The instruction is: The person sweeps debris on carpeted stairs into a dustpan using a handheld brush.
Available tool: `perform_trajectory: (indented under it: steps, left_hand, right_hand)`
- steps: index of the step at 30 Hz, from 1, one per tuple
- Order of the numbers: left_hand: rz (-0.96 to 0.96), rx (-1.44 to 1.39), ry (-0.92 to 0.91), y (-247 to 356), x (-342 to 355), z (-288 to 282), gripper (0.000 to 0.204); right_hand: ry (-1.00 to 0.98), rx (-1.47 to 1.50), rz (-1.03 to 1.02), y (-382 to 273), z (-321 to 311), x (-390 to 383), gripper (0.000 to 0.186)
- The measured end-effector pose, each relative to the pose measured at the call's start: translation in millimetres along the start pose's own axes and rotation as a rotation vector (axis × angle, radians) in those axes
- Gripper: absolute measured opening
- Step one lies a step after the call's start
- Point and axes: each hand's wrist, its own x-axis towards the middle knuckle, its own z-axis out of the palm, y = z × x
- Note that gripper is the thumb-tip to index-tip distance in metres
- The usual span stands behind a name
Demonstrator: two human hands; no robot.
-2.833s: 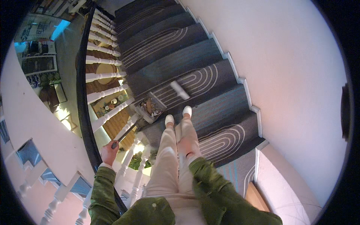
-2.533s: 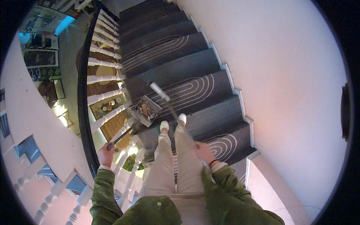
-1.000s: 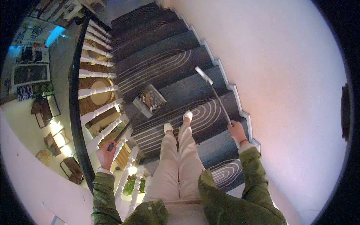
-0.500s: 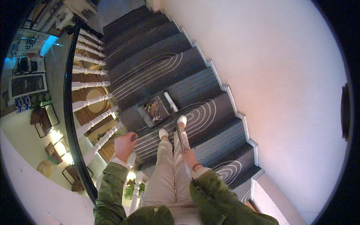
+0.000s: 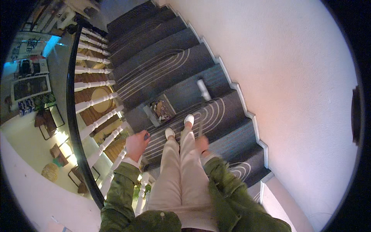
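My left hand [image 5: 137, 145], beside the banister, is closed round the dark grip of a dustpan; its thin handle is hard to make out against the carpet. The dustpan [image 5: 151, 116], holding brown and pale litter, rests on a carpeted step beyond my shoes. My right hand [image 5: 201, 144], smeared by motion, is in front of my right leg and closed on a broom's thin stick. The broom's white head [image 5: 203, 90], also blurred, is over the step to the right of the dustpan, apart from it.
Dark carpeted stairs [image 5: 154, 67] with pale curved lines run away from me. On the left stands a banister with a black handrail [image 5: 71, 96] and white balusters [image 5: 92, 85]. A pale wall [image 5: 278, 77] borders the right side. My white shoes [image 5: 169, 133] are on one step.
The broom head has swung right and farther away, off the dustpan's side. My right hand has moved right and up with the stick. My left hand has shifted slightly right; the dustpan has hardly moved.
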Motion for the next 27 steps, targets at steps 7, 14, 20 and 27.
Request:
perform_trajectory:
  steps: [7, 14, 20, 27]
  left_hand:
    - [-0.042, -0.012, -0.063, 1.7, -6.5, -12.6, 0.018]
    - [-0.092, -0.176, 0.05, -87.6, -65.6, -13.7, 0.018]
    - [-0.14, -0.132, 0.087, -126.2, -109.0, -19.7, 0.017]
    - [-0.283, -0.164, 0.183, -207.3, -157.1, 21.3, 0.012]
  right_hand:
    - [-0.709, 0.727, -0.589, 70.7, -72.1, -45.3, 0.015]
    - [-0.141, 0.055, -0.915, 44.1, -143.7, 90.9, 0.015]
    - [-0.479, 0.387, -0.506, 25.9, -71.3, 104.4, 0.014]
    - [-0.519, 0.154, -0.815, 1.1, 14.9, -161.7, 0.021]
